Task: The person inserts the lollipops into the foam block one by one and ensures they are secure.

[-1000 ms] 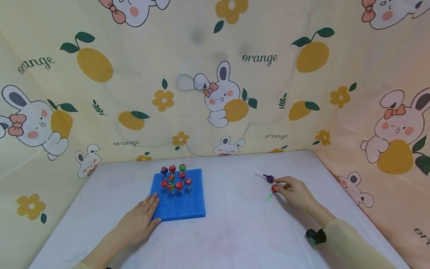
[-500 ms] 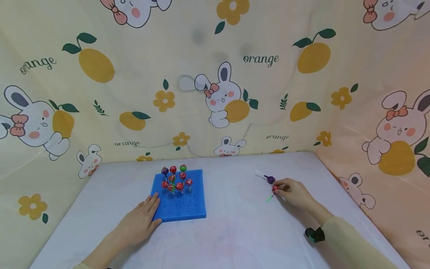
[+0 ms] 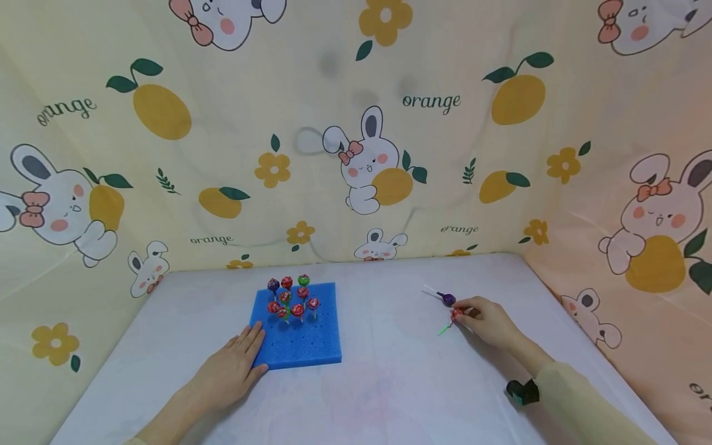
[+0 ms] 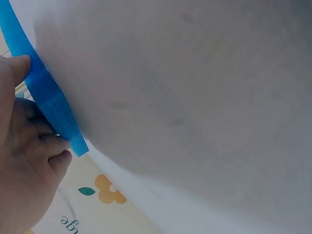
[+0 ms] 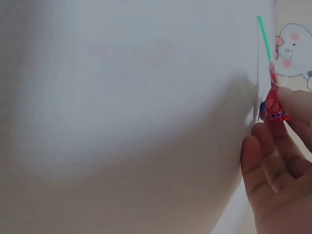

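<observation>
My right hand (image 3: 492, 324) pinches the head of a red-wrapped lollipop (image 5: 274, 105) between thumb and fingers. Its green stick (image 5: 264, 39) sticks out free, towards the lower left in the head view. Just behind it, a purple lollipop (image 3: 448, 300) lies on the table with its white stick to the left. On the left, a blue foam board (image 3: 303, 349) with small holes lies flat. My left hand (image 3: 227, 372) rests along the board's left edge with the fingers stretched out; the thumb (image 4: 20, 68) touches the board's side.
Several lollipops, mostly red (image 3: 297, 310) with a purple one (image 3: 274, 285) and a green one (image 3: 303, 280), stand upright in the board's back half. A white cloth covers the table (image 3: 384, 383). A printed curtain (image 3: 311, 80) closes off the back and sides.
The red lollipop's green stick has swung slightly to the left in my right fingers. My left hand and the board hold still; the whole view shifts slightly.
</observation>
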Tool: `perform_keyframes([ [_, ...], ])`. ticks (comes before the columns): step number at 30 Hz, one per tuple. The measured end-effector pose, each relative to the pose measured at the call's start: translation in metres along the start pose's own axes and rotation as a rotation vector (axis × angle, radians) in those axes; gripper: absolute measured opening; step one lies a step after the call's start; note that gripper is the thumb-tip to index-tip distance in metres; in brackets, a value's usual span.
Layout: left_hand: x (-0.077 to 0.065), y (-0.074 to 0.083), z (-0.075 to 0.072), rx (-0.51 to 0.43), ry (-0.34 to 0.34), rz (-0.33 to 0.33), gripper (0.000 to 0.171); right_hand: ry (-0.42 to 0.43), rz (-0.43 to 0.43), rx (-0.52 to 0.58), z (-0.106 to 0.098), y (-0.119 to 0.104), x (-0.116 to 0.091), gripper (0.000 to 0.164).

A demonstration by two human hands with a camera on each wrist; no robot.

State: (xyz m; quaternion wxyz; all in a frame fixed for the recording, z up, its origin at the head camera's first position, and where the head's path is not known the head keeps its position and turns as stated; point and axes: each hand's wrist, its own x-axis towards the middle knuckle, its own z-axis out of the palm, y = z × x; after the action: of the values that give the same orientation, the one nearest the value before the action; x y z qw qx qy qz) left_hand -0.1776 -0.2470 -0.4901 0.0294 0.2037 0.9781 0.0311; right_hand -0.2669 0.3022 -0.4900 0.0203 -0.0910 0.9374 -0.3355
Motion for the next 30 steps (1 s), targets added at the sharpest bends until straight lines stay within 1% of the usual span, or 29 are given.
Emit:
perform_keyframes([
  [6, 0.000, 0.000, 0.000, 0.010, 0.006, -0.002, 0.070, 0.027, -0.049, 0.026, -0.004, -0.006, -0.006, 0.030],
  [11, 0.000, 0.001, 0.000, 0.013, 0.007, -0.004, 0.070, 0.070, -0.103, 0.063, -0.004, -0.016, -0.008, 0.032],
  [16, 0.000, 0.002, -0.002, -0.003, -0.003, -0.005, 0.070, 0.137, -0.212, 0.136, 0.000, -0.026, -0.005, 0.030],
  [19, 0.000, 0.002, -0.002, -0.006, -0.008, -0.005, 0.070, 0.162, -0.277, 0.180, 0.003, -0.033, -0.003, 0.029],
  [21, 0.000, 0.002, -0.002, -0.003, -0.010, -0.004, 0.070, 0.177, -0.307, 0.190, 0.005, -0.038, -0.002, 0.029],
  [30, 0.001, 0.000, 0.000, 0.002, -0.015, -0.008, 0.071, 0.233, -0.361, 0.181, 0.010, -0.059, 0.005, 0.030],
])
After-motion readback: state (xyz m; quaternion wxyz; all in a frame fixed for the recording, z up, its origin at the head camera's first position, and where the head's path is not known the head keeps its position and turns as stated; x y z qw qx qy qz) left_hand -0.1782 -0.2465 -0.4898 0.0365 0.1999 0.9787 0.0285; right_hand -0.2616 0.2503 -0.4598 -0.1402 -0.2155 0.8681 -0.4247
